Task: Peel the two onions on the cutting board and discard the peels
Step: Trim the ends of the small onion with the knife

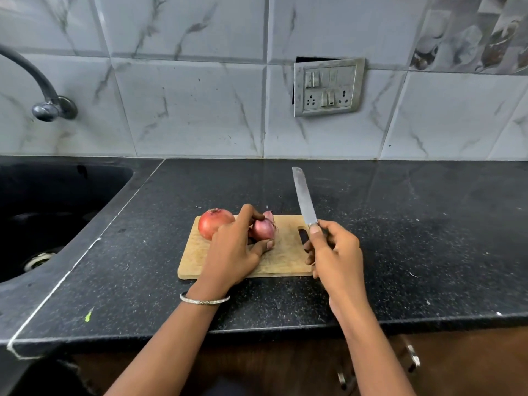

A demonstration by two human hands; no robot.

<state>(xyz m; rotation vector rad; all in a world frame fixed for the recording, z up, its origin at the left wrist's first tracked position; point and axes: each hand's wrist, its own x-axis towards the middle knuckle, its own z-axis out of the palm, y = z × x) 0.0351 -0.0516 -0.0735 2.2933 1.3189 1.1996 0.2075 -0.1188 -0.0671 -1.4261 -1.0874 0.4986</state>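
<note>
A wooden cutting board [285, 261] lies on the black counter. On its far left corner sits a large red onion [213, 222] with its skin on. My left hand [233, 250] grips a smaller purple onion [263, 228] on the board, fingers over its top and thumb beneath. A loose bit of peel [269, 215] sticks up just behind it. My right hand [334, 252] holds a knife [304, 197] by the handle at the board's right edge, the blade pointing up and away, clear of the onion.
A black sink [51, 212] is sunk into the counter at the left, with a tap [43, 90] on the tiled wall above it. A switch and socket plate [328, 87] hangs on the wall behind. Cabinet handles [411, 358] show below the counter's front edge.
</note>
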